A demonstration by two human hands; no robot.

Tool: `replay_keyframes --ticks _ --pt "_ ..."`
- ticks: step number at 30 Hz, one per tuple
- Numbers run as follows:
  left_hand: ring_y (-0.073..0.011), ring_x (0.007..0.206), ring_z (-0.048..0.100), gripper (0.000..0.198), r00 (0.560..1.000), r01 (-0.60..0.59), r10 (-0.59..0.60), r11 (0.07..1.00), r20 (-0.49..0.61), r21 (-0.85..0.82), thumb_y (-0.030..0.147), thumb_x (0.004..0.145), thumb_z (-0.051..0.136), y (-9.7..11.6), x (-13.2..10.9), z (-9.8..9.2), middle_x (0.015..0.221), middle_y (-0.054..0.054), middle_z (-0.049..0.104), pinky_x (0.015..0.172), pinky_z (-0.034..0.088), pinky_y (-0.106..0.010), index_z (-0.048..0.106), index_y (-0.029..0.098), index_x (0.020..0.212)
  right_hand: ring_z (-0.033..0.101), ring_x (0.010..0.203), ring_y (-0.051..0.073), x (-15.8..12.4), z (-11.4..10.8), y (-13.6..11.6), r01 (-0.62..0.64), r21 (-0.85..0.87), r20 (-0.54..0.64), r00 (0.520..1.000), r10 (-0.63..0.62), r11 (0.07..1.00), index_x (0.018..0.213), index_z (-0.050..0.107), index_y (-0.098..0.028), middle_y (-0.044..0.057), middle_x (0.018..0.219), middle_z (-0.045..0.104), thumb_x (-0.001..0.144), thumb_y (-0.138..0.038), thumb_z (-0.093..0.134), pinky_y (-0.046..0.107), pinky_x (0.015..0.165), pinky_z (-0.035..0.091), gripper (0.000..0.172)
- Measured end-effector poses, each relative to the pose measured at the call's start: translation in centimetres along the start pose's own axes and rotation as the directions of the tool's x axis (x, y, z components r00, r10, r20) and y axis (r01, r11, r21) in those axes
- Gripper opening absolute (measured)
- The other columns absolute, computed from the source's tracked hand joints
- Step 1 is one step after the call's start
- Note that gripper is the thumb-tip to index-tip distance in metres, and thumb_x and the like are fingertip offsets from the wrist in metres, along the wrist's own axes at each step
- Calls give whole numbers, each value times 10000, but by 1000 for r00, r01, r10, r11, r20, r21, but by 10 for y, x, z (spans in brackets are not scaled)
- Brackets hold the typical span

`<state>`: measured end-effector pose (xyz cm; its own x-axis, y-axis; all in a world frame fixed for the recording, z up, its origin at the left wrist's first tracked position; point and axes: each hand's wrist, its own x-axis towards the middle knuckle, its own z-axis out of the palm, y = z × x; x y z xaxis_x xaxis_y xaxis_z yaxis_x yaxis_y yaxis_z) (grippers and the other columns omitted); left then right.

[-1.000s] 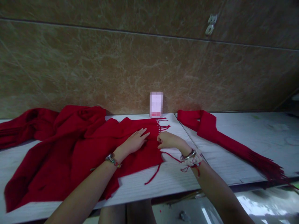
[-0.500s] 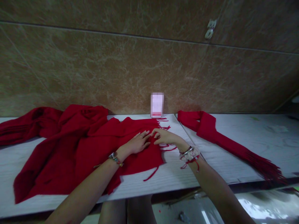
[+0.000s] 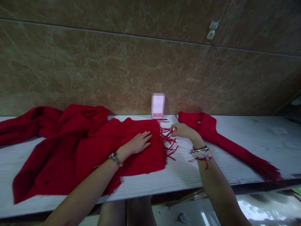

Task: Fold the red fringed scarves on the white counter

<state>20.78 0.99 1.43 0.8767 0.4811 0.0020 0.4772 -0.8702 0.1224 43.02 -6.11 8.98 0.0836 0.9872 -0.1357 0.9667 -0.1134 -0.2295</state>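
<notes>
A wide red scarf lies spread over the left and middle of the table, its right end edged with fringe. My left hand rests flat on the cloth near that end, fingers spread, a ring on one finger. At the fringe, my right hand is closed in a pinch around some strands, just right of the cloth's edge. Other strands hang loose on the table below the fingertips. Bracelets circle both wrists.
A second red scarf, narrow and folded, lies at the right with its fringe toward the front edge. A small blurred card-like thing leans on the brown tiled wall. White hooks are fixed higher up. The white table ends at my legs.
My right hand has moved right, off the cloth, and now pinches the fringe. Strands beside it are shifted outward to the right. My left hand stays in place, pressed flat.
</notes>
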Motion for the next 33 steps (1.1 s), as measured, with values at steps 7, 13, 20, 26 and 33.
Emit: replay_keyframes --ticks 7,13,20,26,33 --pt "-250 1315 145 556 998 -10 10 1000 68 -2 508 875 299 -4 0 3 1435 -105 203 1041 171 -421 292 213 1346 557 879 184 -8 14 -19 304 -37 134 946 -296 952 1007 586 -172 55 1005 594 776 -302 582 303 739 461 265" --pt "-229 1297 223 475 1000 27 -27 1000 2 7 376 898 319 -17 0 -1 1430 -90 230 1025 235 -362 291 215 1344 548 888 204 -16 35 -44 337 -56 209 924 -319 940 996 574 -145 73 1041 570 772 -328 591 337 734 469 290" --pt "-215 1299 216 559 1000 15 -15 1000 12 -20 374 874 379 -3 -6 -5 1432 -115 214 1036 211 -321 222 161 1367 564 825 197 -22 28 -60 386 -260 255 912 -322 885 823 653 -146 102 924 639 699 -148 580 237 622 398 144" --pt "-234 1319 128 603 993 45 -39 998 111 -51 486 873 320 -8 -4 1 1444 -116 152 1042 158 -400 166 202 1382 597 703 205 -20 18 -39 293 -290 294 933 -207 911 774 692 -143 96 783 676 655 -125 564 244 559 391 175" --pt "-213 1322 123 588 993 70 -63 995 101 -71 468 880 313 -7 -2 0 1447 -95 161 1046 149 -360 168 199 1382 587 837 204 -11 13 -15 394 -27 212 900 -380 919 890 673 -182 43 902 664 624 -193 680 271 728 434 267"
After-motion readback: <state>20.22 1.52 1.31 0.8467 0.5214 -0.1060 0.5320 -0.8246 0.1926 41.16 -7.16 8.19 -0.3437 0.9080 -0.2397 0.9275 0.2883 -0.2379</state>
